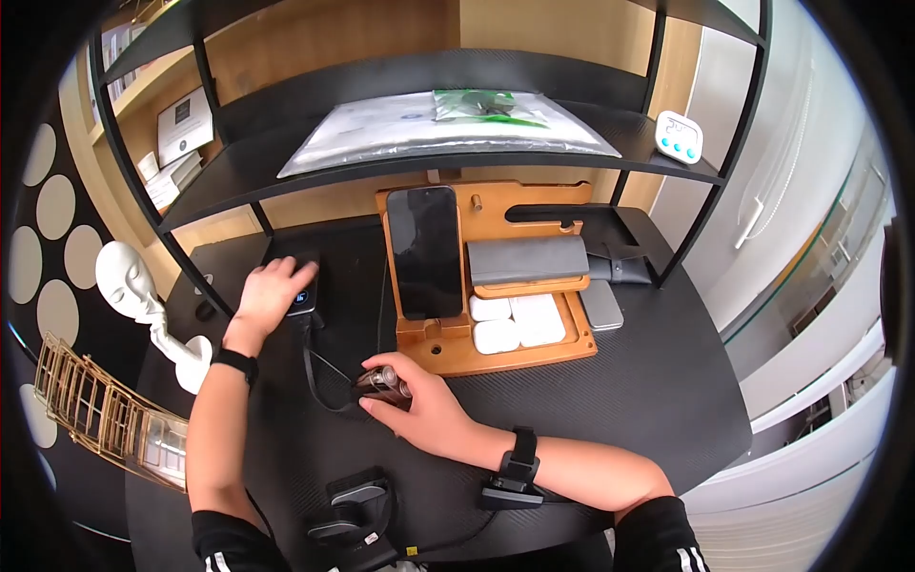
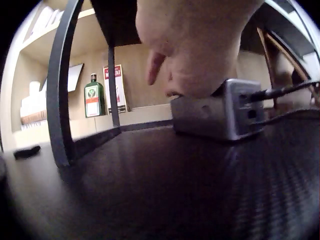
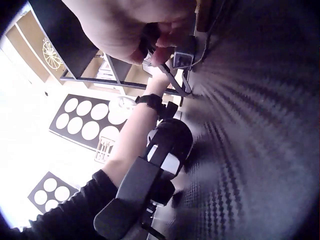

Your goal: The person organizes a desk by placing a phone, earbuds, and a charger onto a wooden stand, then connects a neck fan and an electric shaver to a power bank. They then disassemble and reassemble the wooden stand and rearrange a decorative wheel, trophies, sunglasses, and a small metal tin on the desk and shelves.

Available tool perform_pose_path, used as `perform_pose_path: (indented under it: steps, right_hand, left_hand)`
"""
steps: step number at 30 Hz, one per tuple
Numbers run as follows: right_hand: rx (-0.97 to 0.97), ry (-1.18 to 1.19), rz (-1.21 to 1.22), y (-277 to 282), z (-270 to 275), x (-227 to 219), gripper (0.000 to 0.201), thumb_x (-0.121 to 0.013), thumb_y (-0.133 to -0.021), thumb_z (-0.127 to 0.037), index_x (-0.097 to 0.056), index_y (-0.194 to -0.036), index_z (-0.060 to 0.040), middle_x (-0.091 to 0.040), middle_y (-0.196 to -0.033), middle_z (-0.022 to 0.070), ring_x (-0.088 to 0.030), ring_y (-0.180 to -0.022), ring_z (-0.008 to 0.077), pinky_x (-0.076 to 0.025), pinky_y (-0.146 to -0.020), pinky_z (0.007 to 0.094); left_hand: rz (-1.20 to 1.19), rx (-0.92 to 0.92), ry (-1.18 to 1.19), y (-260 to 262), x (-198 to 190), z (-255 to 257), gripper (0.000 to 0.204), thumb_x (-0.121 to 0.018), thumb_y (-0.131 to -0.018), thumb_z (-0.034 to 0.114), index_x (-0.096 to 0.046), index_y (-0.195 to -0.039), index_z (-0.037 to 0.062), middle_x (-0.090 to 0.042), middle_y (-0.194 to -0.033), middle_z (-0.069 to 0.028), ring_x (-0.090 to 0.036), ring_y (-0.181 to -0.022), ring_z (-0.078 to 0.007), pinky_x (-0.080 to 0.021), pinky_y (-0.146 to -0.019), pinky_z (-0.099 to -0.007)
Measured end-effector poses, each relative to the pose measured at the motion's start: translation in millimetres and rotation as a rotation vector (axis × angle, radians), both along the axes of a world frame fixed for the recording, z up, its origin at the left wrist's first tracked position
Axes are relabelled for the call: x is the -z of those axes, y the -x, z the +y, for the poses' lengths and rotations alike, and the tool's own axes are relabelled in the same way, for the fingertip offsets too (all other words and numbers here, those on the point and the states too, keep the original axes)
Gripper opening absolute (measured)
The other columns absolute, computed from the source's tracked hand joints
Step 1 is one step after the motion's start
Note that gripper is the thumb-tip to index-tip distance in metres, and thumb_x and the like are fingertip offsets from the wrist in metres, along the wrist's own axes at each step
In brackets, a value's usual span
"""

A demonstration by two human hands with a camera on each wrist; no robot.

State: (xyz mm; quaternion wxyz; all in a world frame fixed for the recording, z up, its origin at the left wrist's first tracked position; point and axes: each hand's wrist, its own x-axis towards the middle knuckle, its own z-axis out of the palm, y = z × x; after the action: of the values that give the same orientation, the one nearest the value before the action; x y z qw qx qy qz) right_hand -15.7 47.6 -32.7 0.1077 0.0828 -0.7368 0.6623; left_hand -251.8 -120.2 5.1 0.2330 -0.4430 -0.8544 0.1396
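Observation:
My left hand (image 1: 271,297) rests on top of a grey box-shaped charger (image 2: 202,117), fingers over its top. The charger's small lit display (image 1: 300,297) shows beside the hand in the head view. Plugs on black cables (image 2: 272,93) sit in its end face. Near the table's middle my right hand (image 1: 426,405) grips a small shiny brown object with rounded, glassy ends (image 1: 383,378) between thumb and fingers; I cannot tell its kind. A black cable (image 1: 313,372) loops from the charger toward that hand. Fingers hide much of the object.
A wooden stand (image 1: 524,360) holds a phone (image 1: 424,253), a grey case (image 1: 527,259) and white boxes (image 1: 498,336). A black shelf (image 1: 238,181) spans above. White head figure (image 1: 127,276) and gold wire ornament (image 1: 91,405) stand left; a black strapped device (image 1: 357,510) lies in front.

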Motion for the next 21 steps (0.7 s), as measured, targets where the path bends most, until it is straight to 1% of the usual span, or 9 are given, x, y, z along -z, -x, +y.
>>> perform_pose_path:
  steps: [1,2,5,6,9,14,17,19,21]
  right_hand:
    - [0.042,0.030,0.090,6,-4,12,0.039,-0.066,-0.083,-0.011,-0.048,-0.117,-0.0048,-0.061,-0.091,0.0096,-0.062,-0.079,0.0144,-0.048,-0.068,0.0263]
    - [0.040,0.035,0.088,9,-5,17,0.039,-0.066,-0.083,-0.011,-0.048,-0.117,-0.0048,-0.061,-0.091,0.0096,-0.062,-0.079,0.0144,-0.048,-0.068,0.0263]
    - [0.056,0.060,-0.029,8,-5,12,0.038,-0.067,-0.082,-0.011,-0.048,-0.114,-0.0031,-0.062,-0.092,0.0090,-0.061,-0.081,0.0147,-0.048,-0.071,0.0269]
    - [0.061,0.091,-0.065,8,-5,12,0.038,-0.066,-0.082,-0.011,-0.046,-0.113,-0.0024,-0.060,-0.089,0.0080,-0.061,-0.075,0.0132,-0.048,-0.064,0.0255]
    - [0.000,0.238,-0.074,14,-7,27,0.036,-0.062,-0.087,-0.013,-0.041,-0.115,-0.0037,-0.055,-0.081,0.0045,-0.056,-0.058,0.0089,-0.042,-0.047,0.0226]
    - [-0.021,0.320,-0.229,1,-2,16,0.030,-0.055,-0.092,-0.016,-0.041,-0.115,-0.0037,-0.054,-0.084,0.0049,-0.053,-0.054,0.0096,-0.043,-0.048,0.0231]
    - [0.006,0.122,-0.134,4,4,31,0.030,-0.056,-0.091,-0.016,-0.041,-0.115,-0.0036,-0.054,-0.085,0.0051,-0.053,-0.056,0.0092,-0.043,-0.049,0.0239]
    - [0.121,-0.021,0.231,12,-1,44,0.031,-0.056,-0.091,-0.016,-0.041,-0.115,-0.0035,-0.055,-0.084,0.0053,-0.052,-0.056,0.0088,-0.043,-0.050,0.0245]
    - [0.112,-0.029,0.184,12,-2,48,0.031,-0.056,-0.091,-0.016,-0.041,-0.116,-0.0035,-0.055,-0.085,0.0057,-0.052,-0.057,0.0087,-0.044,-0.050,0.0245]
  left_hand:
    - [-0.076,-0.045,-0.202,5,9,-7,0.029,-0.051,-0.082,0.010,-0.058,-0.109,0.0144,-0.062,-0.096,-0.0108,-0.060,-0.095,-0.0283,-0.050,-0.078,-0.0375]
    - [-0.078,-0.048,-0.197,5,19,-10,0.029,-0.051,-0.082,0.010,-0.058,-0.109,0.0144,-0.062,-0.096,-0.0108,-0.060,-0.095,-0.0283,-0.050,-0.078,-0.0375]
    - [-0.389,-0.218,-0.744,-5,33,-18,0.034,-0.049,-0.091,0.033,-0.056,-0.115,0.0088,-0.066,-0.089,-0.0197,-0.063,-0.089,-0.0369,-0.049,-0.077,-0.0449]
    - [-0.560,-0.415,-0.719,-33,11,-7,0.047,-0.054,-0.086,0.043,-0.054,-0.119,0.0102,-0.065,-0.094,-0.0196,-0.062,-0.093,-0.0362,-0.049,-0.078,-0.0439]
    - [-0.453,-0.326,-0.668,-40,28,-1,0.060,-0.062,-0.078,0.050,-0.052,-0.125,0.0143,-0.064,-0.098,-0.0194,-0.062,-0.092,-0.0348,-0.050,-0.078,-0.0423]
    - [-0.411,-0.409,-0.571,-45,24,19,0.060,-0.066,-0.072,0.034,-0.052,-0.128,0.0185,-0.062,-0.096,-0.0207,-0.061,-0.093,-0.0336,-0.049,-0.083,-0.0401]
    - [-0.405,-0.378,-0.573,-35,25,4,0.059,-0.066,-0.071,0.028,-0.053,-0.128,0.0193,-0.062,-0.096,-0.0205,-0.061,-0.093,-0.0336,-0.048,-0.083,-0.0399]
    - [-0.417,-0.309,-0.548,-30,23,-8,0.057,-0.067,-0.072,0.028,-0.054,-0.127,0.0157,-0.061,-0.097,-0.0192,-0.060,-0.092,-0.0335,-0.048,-0.082,-0.0392]
    - [-0.377,-0.282,-0.546,-35,25,-13,0.053,-0.067,-0.074,0.027,-0.055,-0.124,0.0122,-0.061,-0.097,-0.0183,-0.060,-0.091,-0.0333,-0.048,-0.081,-0.0394]
